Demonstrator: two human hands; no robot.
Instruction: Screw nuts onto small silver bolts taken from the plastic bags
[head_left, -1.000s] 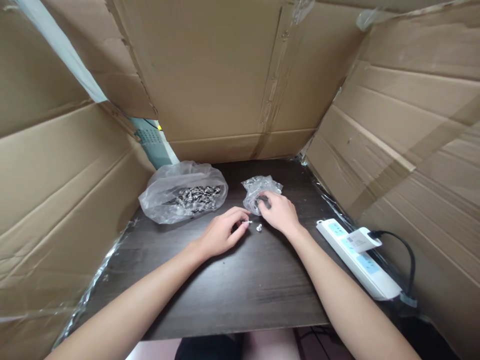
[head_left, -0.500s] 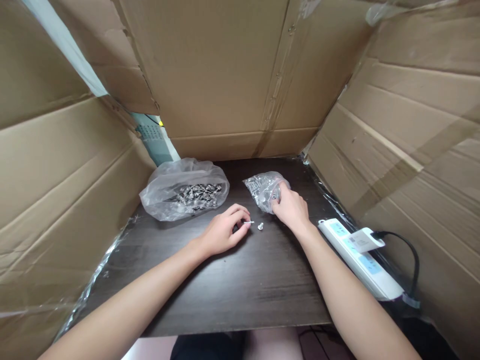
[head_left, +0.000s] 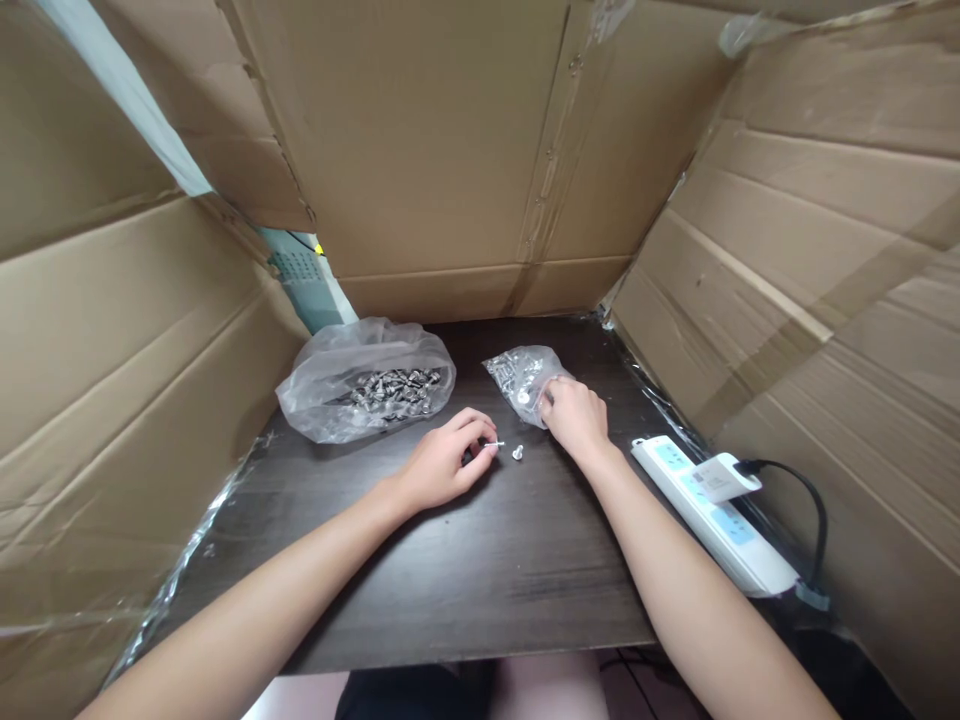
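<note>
1. My left hand (head_left: 450, 460) rested low over the tabletop (head_left: 465, 590), thumb and forefinger pinched together on a thin, bright metal piece (head_left: 496, 444), one end of which stuck out to the right beyond the fingertips.
2. A loose metal piece (head_left: 517, 453), short and with a wider end, lay on the tabletop between my two hands, just beside the thin piece and touching neither hand.
3. My right hand (head_left: 576, 415) was at the near right edge of a small clear bag (head_left: 536, 362), its fingers curled against the plastic; whether they closed on anything within, I could not tell.
4. The small bag lay on its side and contained many small shiny parts (head_left: 514, 372), too blurred to make out singly.
5. To the left, well apart from my right hand, a large translucent bag (head_left: 319, 390) lay open toward me, with a heap of metal fittings (head_left: 397, 393) inside.
6. At the right of the tabletop lay a white power strip (head_left: 686, 492), bearing a white adapter (head_left: 725, 478) with a black cable (head_left: 817, 490).
7. Cardboard panels (head_left: 435, 150) enclosed the far side and both flanks.
</note>
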